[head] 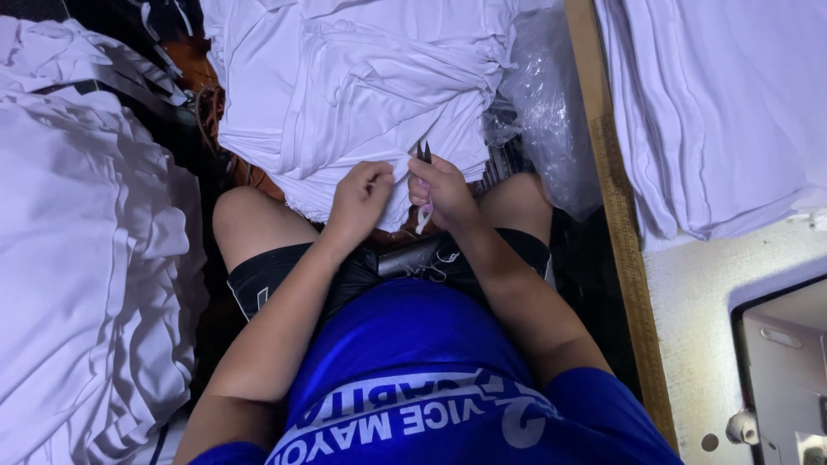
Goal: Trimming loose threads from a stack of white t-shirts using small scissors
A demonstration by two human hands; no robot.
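I sit with a pile of white garments (pixel 362 95) in front of my knees. My left hand (pixel 360 200) pinches the lower edge of the nearest white piece, fingers closed on the cloth. Just to its right, my right hand (pixel 441 194) grips small thread snips (pixel 423 153) with a pale handle and dark blades pointing up at the fabric edge. Both hands meet over my lap, above black shorts and a blue shirt.
Another heap of white cloth (pixel 77 258) lies on my left. A crumpled clear plastic bag (pixel 543 95) sits beyond my right knee. On the right, a wooden-edged table (pixel 620 224) carries stacked white fabric (pixel 715 112) and part of a sewing machine (pixel 784 370).
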